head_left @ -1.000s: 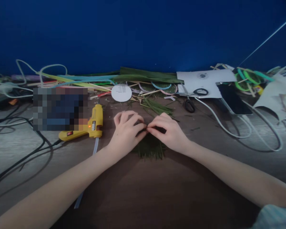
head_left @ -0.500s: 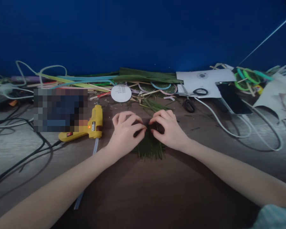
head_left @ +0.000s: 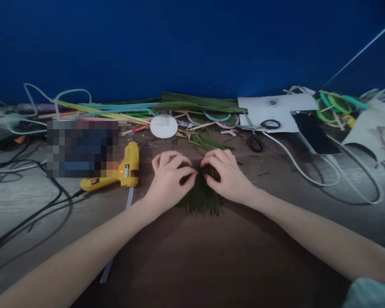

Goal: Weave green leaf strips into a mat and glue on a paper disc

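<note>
A dark green piece of woven leaf strips (head_left: 203, 199) lies on the brown table in front of me, its lower edge frayed into loose ends. My left hand (head_left: 170, 179) pinches its upper part between thumb and fingertips from the left. From the other side my right hand (head_left: 226, 175) grips the same piece, fingers curled and fingertips close to those of the left. The fingers partly hide the upper edge of the weave. Left of my left hand lies a yellow glue gun (head_left: 132, 164) with a lit orange light and a clear glue stick (head_left: 130, 199) sticking out.
Black-handled scissors (head_left: 255, 142) rest by a white sheet (head_left: 277, 113). To their right are a phone (head_left: 319, 132) and white cables (head_left: 372, 184). Long green leaves (head_left: 195, 102), pipe cleaners and a white round card (head_left: 164, 126) lie along the blue wall. Black cords (head_left: 56, 188) run at left.
Both hands keep their hold on the woven leaf piece, with only a slight shift of the right fingers. The whole view has moved very slightly.
</note>
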`<move>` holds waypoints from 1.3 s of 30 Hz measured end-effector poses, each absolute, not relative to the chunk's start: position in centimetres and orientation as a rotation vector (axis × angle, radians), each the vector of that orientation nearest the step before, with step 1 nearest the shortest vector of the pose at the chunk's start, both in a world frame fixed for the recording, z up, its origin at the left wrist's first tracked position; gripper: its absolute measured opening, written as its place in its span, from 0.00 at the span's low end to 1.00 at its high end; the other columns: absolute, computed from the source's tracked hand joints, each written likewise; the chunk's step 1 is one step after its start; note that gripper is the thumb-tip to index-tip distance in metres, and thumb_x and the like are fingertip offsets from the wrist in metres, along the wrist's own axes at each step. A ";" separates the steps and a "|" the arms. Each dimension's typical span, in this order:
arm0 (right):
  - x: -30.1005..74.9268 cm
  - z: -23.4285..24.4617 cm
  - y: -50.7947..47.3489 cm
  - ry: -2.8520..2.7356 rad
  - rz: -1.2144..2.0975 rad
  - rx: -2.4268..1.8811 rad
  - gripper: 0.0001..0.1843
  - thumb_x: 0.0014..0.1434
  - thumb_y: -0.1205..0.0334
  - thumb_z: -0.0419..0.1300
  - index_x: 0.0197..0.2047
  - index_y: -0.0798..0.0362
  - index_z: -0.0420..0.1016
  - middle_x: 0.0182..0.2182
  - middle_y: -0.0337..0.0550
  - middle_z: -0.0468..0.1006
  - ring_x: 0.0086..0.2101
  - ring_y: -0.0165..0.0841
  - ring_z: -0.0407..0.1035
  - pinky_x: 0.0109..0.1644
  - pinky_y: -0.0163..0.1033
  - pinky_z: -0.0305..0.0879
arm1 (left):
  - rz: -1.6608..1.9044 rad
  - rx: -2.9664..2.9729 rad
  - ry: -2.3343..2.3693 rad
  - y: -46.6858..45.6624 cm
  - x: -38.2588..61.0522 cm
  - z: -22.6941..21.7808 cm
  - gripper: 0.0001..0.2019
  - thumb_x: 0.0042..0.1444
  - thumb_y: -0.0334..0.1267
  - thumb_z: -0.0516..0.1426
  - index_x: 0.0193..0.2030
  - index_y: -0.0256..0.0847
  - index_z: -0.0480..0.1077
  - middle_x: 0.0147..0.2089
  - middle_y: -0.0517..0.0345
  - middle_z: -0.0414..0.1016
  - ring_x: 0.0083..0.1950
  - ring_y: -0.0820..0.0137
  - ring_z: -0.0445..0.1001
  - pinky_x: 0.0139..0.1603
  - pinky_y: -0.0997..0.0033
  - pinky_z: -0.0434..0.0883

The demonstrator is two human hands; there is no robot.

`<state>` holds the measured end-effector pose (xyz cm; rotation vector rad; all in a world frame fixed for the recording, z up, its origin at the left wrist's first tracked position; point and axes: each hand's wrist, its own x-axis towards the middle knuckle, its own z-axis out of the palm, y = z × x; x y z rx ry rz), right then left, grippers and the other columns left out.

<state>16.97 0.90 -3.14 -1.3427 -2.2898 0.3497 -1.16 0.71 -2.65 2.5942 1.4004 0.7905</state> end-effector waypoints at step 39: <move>17.5 -2.7 0.4 -2.035 0.566 -1.111 0.10 0.50 0.74 0.53 0.35 0.51 0.62 0.29 0.38 0.76 0.34 0.33 0.70 0.42 0.41 0.60 | 0.643 2.510 1.390 0.7 -1.3 -2.5 0.04 0.52 0.35 0.57 0.35 0.44 0.72 0.43 0.58 0.73 0.53 0.60 0.60 0.53 0.53 0.52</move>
